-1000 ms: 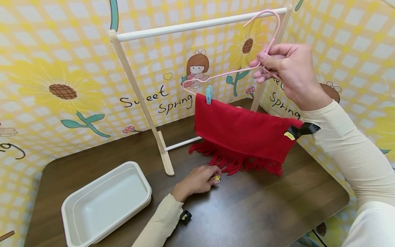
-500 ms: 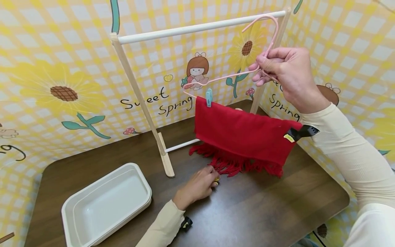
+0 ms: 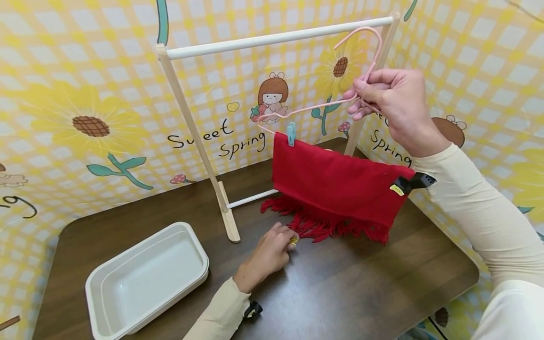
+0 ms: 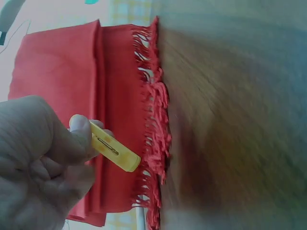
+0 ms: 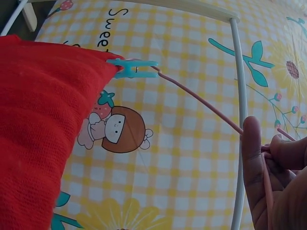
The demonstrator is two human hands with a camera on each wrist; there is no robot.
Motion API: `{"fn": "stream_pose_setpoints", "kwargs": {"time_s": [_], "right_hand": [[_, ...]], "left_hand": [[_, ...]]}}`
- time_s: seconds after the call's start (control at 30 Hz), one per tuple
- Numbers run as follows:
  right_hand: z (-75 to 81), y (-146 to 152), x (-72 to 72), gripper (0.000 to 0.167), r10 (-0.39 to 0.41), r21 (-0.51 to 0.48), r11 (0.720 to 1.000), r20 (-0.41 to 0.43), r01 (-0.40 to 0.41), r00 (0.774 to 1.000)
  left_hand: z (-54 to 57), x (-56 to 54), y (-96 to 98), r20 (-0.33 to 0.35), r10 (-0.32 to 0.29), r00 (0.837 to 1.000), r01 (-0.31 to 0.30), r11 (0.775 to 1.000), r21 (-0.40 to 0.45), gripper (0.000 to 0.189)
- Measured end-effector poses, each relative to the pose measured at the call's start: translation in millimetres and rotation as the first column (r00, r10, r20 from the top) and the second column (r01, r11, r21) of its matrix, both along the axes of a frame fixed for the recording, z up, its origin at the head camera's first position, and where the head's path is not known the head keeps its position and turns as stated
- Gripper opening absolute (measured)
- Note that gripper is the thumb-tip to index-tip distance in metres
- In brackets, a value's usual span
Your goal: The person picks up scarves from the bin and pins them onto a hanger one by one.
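Observation:
My right hand [image 3: 397, 106] pinches a pink hanger [image 3: 318, 106] just below its hook, holding it up in front of the rack's top bar. Over the hanger hangs a folded red scarf [image 3: 335, 179] with a fringe along its lower edge. A light-blue clothespin [image 5: 132, 68] clips the scarf at its left end. Low by the fringe, my left hand [image 3: 272, 250] pinches a yellow clothespin [image 4: 115, 148] between thumb and fingers. In the left wrist view that clothespin appears in front of the scarf's fringe.
A wooden rack [image 3: 191, 123] with white bars stands at the table's back, behind the scarf. On the left of the brown table [image 3: 340, 293] sits a pale grey basin [image 3: 148, 278]. Patterned yellow cloth walls surround the table.
My right hand has lowered the hanger slightly, so its hook now sits under the top bar's line. The left hand has shifted a little left, keeping the yellow clothespin.

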State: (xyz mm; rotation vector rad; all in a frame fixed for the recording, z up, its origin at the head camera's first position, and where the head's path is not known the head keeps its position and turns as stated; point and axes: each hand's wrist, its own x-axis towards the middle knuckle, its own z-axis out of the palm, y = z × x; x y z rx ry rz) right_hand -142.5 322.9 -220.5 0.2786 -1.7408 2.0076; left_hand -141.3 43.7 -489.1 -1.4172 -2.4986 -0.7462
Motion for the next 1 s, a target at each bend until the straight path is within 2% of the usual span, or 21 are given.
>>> {"fn": "stream_pose_setpoints", "kwargs": {"time_s": [0.13,0.27,0.37,0.57,0.8,1.0], "right_hand": [[-1.4,-1,-0.5,0.013,-0.008,0.011,1.0,-0.004,0.008,1.0],[-1.3,-2,-1.1,0.012,0.002,0.021,1.0,-0.008,-0.002,1.0],[-1.1,-2,-0.8,0.012,0.019,0.036,0.999,0.002,-0.019,1.0],[-1.8,-2,-0.3,0.016,0.044,0.042,0.998,0.031,-0.045,0.999],[-3.3,-3,-0.4,0.019,0.026,0.039,0.999,0.017,-0.027,1.0],[-3.0,-4,0.4,0.011,0.023,0.021,1.0,-0.01,-0.023,1.0]], "left_hand": [[7.1,2.1,-0.7,0.022,0.03,0.999,-0.031,0.999,0.026,0.024],[16.2,0.5,-1.6,0.04,0.01,0.999,-0.013,0.997,0.081,0.025],[25.6,-1.6,-1.9,0.062,-0.004,0.998,-0.003,0.994,0.112,0.025],[46.7,-5.7,1.5,0.108,0.01,0.994,-0.026,0.989,0.143,0.022],[67.5,-7.7,13.6,0.096,-0.053,0.994,0.029,0.969,0.244,0.019],[77.0,-9.1,21.9,0.121,-0.057,0.991,0.022,0.963,0.27,0.017]]}}
